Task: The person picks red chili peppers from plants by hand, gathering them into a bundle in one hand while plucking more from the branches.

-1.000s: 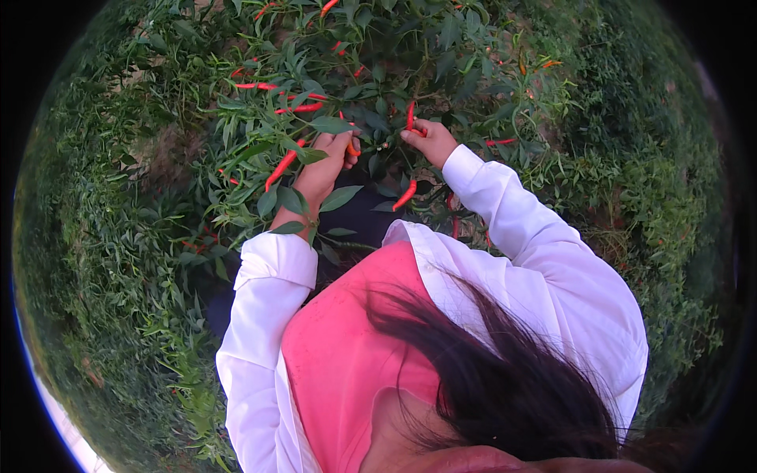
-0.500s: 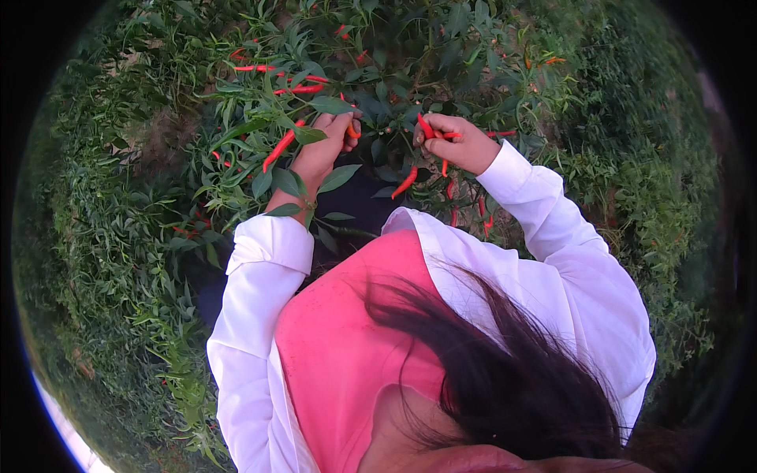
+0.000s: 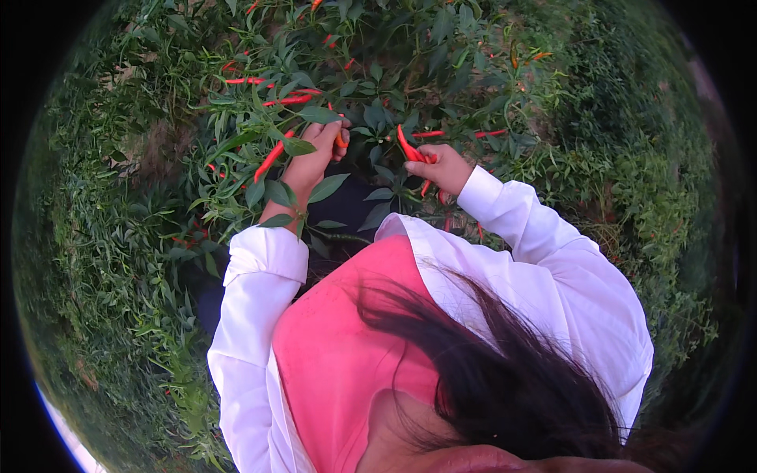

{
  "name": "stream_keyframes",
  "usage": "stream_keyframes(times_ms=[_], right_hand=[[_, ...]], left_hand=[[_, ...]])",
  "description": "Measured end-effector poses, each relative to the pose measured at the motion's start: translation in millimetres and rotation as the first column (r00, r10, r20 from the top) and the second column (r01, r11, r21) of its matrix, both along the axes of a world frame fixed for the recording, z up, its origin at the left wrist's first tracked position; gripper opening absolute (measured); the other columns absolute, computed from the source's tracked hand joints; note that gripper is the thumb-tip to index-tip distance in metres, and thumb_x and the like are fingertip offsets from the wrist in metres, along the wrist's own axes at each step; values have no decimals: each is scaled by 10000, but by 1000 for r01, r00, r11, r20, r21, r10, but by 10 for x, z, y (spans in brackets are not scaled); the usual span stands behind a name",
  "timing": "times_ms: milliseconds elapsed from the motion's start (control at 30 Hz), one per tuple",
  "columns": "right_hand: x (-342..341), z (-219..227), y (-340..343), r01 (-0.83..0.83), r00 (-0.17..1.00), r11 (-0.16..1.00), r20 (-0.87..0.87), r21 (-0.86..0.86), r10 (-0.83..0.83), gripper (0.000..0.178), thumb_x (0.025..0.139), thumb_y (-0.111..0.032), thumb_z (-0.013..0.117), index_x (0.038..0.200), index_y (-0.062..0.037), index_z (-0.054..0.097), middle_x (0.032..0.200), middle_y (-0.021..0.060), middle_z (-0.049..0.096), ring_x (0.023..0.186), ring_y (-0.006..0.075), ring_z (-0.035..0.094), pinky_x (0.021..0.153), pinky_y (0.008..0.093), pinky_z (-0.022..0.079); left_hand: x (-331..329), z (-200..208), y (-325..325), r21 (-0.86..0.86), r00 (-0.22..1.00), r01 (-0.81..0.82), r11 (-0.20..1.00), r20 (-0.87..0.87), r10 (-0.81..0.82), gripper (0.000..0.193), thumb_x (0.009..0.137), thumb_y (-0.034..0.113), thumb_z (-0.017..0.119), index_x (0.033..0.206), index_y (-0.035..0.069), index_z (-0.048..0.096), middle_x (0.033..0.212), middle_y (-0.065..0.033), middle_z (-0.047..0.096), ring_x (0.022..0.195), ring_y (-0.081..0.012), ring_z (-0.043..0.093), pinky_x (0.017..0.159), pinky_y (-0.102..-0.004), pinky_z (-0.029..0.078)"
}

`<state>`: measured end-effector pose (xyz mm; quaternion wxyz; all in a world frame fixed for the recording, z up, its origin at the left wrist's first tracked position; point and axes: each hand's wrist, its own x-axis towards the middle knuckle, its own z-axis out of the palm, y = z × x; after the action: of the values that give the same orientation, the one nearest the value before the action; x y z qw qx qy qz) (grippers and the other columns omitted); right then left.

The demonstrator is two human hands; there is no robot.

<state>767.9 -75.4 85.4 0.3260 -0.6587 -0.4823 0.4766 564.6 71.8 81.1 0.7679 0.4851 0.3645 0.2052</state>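
My right hand (image 3: pixel 446 171) is closed round several red chili peppers (image 3: pixel 407 145). One long chili points up and left out of its fingers, and others poke out below. To the left, my left hand (image 3: pixel 315 147) is closed among the leaves, partly covered by them. An orange-red chili (image 3: pixel 341 140) shows at its fingertips; the rest of its hold is hidden. Just beside the left wrist, a long red chili (image 3: pixel 272 160) hangs on the plant. More red chilies (image 3: pixel 290 100) lie across the leaves beyond that hand.
Dense green chili plants (image 3: pixel 118 236) surround me on both sides and ahead. Further red chilies (image 3: pixel 489 134) hang past my right hand, and orange ones (image 3: pixel 541 56) at the far right. Leafy stems (image 3: pixel 327 187) cross in front of my left forearm.
My right hand has shifted left and slightly nearer, and a long chili now sticks out further from its fingers. The red chili that hung just below it no longer shows there. My left hand stays closed.
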Motion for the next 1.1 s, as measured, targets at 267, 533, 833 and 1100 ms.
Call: stream_keyframes(times_ms=[267,533,833,1100], right_hand=[[-5,354,-127,-52,829,871,-507,-489,-235,260,824,-283,634,867,-31,590,560,-26,440,396,34,323,358,193,221],[-193,492,373,-167,780,970,-626,-178,19,320,873,-348,556,888,-29,574,622,-22,431,424,37,311,377,184,211],[-276,361,760,-348,736,905,-669,-246,101,266,873,-294,567,894,-29,551,633,-9,443,443,40,319,381,194,228],[-258,501,845,-4,907,1000,-420,19,12,333,930,-240,445,1163,-3,477,738,31,518,501,43,401,449,177,319]], left_hand=[[-11,-22,34,-22,998,49,999,48,-48,230,930,234,419,975,27,508,723,5,491,566,-72,427,496,-202,330],[42,101,-110,-230,897,374,898,337,-288,313,893,275,529,1131,82,462,806,26,457,657,-63,441,584,-200,396],[-73,59,-57,-227,931,224,948,338,-139,215,883,255,553,986,66,547,782,15,512,606,-44,410,503,-183,338],[-54,4,3,-508,899,29,861,390,200,204,914,252,481,885,62,548,913,-63,591,814,-145,572,682,-264,491]])
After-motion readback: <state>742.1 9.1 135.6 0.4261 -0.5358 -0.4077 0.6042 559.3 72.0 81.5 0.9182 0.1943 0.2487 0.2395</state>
